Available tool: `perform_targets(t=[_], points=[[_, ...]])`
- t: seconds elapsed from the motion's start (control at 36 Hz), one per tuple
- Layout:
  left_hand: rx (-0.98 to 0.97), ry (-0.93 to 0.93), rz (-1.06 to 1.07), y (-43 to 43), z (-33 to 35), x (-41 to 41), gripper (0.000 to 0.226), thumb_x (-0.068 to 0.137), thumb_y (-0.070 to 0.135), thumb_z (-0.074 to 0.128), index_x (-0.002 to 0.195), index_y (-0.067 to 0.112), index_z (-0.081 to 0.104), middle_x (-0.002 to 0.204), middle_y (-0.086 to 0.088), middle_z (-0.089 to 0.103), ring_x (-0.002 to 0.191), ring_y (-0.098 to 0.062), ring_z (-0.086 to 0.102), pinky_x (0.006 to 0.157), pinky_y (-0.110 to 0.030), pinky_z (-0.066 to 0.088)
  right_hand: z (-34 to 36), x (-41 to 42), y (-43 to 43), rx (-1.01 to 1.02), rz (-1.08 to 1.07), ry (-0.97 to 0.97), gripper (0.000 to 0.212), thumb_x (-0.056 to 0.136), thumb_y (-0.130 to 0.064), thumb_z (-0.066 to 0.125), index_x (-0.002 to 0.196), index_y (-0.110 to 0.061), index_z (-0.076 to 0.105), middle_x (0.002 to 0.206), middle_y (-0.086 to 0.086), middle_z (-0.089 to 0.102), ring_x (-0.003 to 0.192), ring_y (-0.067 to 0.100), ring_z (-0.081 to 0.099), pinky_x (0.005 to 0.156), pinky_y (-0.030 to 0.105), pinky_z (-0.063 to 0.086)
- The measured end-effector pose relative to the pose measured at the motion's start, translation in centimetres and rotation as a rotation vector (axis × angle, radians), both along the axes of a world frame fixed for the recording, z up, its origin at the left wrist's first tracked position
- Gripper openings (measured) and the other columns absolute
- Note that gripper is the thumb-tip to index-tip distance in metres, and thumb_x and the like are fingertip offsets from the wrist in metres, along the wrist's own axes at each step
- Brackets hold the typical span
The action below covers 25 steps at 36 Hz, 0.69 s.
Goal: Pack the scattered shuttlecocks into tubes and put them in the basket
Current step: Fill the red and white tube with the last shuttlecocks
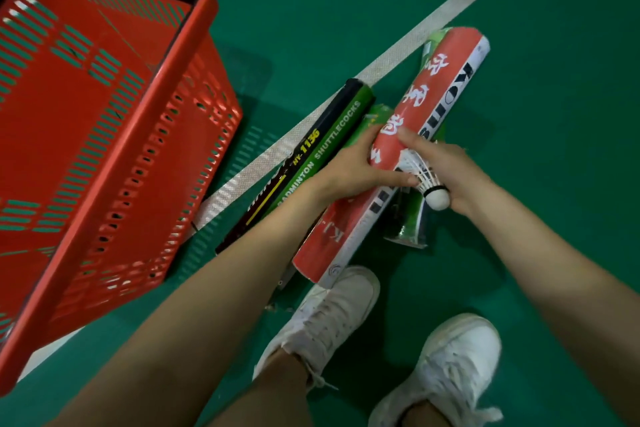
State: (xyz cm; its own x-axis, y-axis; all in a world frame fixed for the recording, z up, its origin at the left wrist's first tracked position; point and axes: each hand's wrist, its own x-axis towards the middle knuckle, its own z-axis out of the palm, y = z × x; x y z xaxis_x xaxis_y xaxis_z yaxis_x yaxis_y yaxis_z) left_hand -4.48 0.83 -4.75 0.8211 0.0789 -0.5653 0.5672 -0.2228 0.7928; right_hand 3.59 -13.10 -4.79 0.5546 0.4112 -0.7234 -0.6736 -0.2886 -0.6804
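Note:
My left hand [356, 168] grips the near end of a red and white tube [438, 87] that points away from me. My right hand [446, 173] holds a white feathered shuttlecock [424, 178], cork toward me, with its feathers at that tube's open end. A second red and white tube [332, 243] lies on the floor under my hands. A black and green tube [311, 156] marked "BADMINTON SHUTTLECOCKS" lies to its left. Green tubes [407, 222] lie partly hidden beneath. The red plastic basket [145, 121] stands on the left.
The floor is a green court [554, 114] with white lines [408, 48] running diagonally under the tubes. My two white shoes [457, 364] stand at the bottom, close to the tubes' near ends.

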Motion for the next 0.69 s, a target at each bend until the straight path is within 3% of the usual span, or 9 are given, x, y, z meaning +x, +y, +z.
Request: perform_targets(t=[0.08,0.17,0.28,0.39,0.47,0.58,0.69], points=[[0.024,0.021,0.042,0.1,-0.5,-0.6,0.096,0.075,0.03,0.081,0.149,0.029,0.02,0.109,0.007,0.061,0.08,-0.006,0.065,0.066,-0.016,0.049,0.6,1.3,-0.8,-0.051,-0.07,-0.045,0.046,0.075,-0.04,0.076,0.106,-0.009,0.065,0.094,0.006,0.075,0.082,0.019,0.073,0.068,0.027,0.057],[0.135,0.051,0.019,0.1,-1.1,-2.0,0.097,0.078,0.027,0.078,0.151,0.03,0.014,0.104,0.01,0.056,0.073,-0.004,0.062,0.059,-0.013,0.047,1.0,3.3,-1.7,-0.095,-0.324,-0.148,0.034,0.075,-0.038,0.078,0.089,-0.013,0.059,0.083,0.002,0.071,0.064,0.012,0.069,0.056,0.022,0.053],[0.148,0.081,-0.024,0.2,-1.5,-3.2,0.094,0.077,0.029,0.077,0.149,0.032,0.016,0.105,0.009,0.058,0.07,-0.005,0.063,0.052,-0.011,0.045,0.7,5.3,-2.0,-0.026,-0.555,-0.263,0.035,0.078,-0.03,0.077,0.066,-0.018,0.047,0.067,-0.001,0.061,0.055,0.011,0.057,0.061,0.024,0.05],[0.17,0.092,-0.102,0.6,-1.4,-3.7,0.094,0.078,0.024,0.077,0.149,0.033,0.016,0.102,0.011,0.058,0.073,-0.008,0.064,0.062,-0.019,0.051,0.5,7.1,-1.5,0.097,-0.818,-0.342,0.032,0.078,-0.024,0.078,0.067,-0.016,0.048,0.067,0.001,0.059,0.062,0.016,0.055,0.063,0.026,0.049],[0.178,0.11,-0.167,1.2,-1.2,-4.2,0.097,0.077,0.022,0.079,0.15,0.032,0.016,0.109,0.007,0.058,0.082,-0.01,0.066,0.071,-0.023,0.054,0.3,8.5,-1.5,0.154,-0.954,-0.392,0.027,0.08,-0.019,0.076,0.069,-0.013,0.052,0.068,0.006,0.062,0.057,0.015,0.057,0.055,0.023,0.049],[0.169,0.122,-0.187,2.0,-1.3,-5.3,0.099,0.074,0.022,0.081,0.149,0.036,0.017,0.121,0.005,0.054,0.087,-0.008,0.066,0.074,-0.022,0.054,-0.5,8.7,-1.7,0.134,-0.949,-0.342,0.024,0.081,-0.025,0.075,0.073,-0.013,0.055,0.076,0.006,0.064,0.059,0.013,0.058,0.056,0.023,0.048],[0.15,0.129,-0.164,2.7,-1.5,-6.1,0.098,0.075,0.021,0.081,0.149,0.035,0.018,0.121,0.004,0.052,0.091,-0.011,0.064,0.077,-0.026,0.053,-1.1,8.2,-2.0,0.103,-1.001,-0.337,0.028,0.087,-0.029,0.068,0.066,-0.013,0.058,0.065,0.001,0.063,0.053,0.009,0.057,0.054,0.021,0.046]])
